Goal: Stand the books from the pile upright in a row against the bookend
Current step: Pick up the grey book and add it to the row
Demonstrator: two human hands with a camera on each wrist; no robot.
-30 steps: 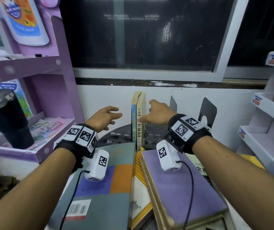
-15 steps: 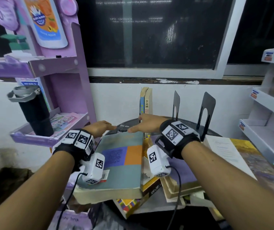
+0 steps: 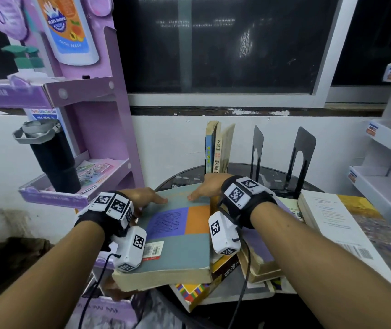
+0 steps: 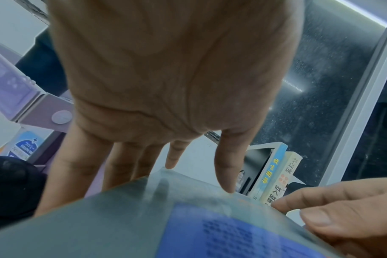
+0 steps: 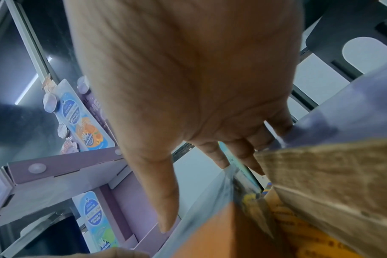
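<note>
A thick grey book (image 3: 177, 248) with purple and orange cover blocks lies on top of the pile. My left hand (image 3: 156, 199) holds its far left corner, thumb on the cover (image 4: 121, 218), fingers down past the edge (image 4: 199, 174). At the far right corner my right hand (image 3: 196, 194) does the same, with the thumb on top (image 5: 210, 183) and the fingers behind the edge. Three upright books (image 3: 218, 150) stand at the back of the table. To their right are two black bookends (image 3: 257, 148) (image 3: 302, 153), set apart from them.
More books lie under and beside the grey one, among them a purple one (image 3: 258, 243) and a white one (image 3: 327, 217). A purple display shelf (image 3: 90, 96) with a black tumbler (image 3: 52, 160) stands at left, white shelves (image 3: 384, 181) at right.
Both hands came back from the upright books to the pile and took hold of the grey book's far edge. The view has pulled back and now shows more of the pile.
</note>
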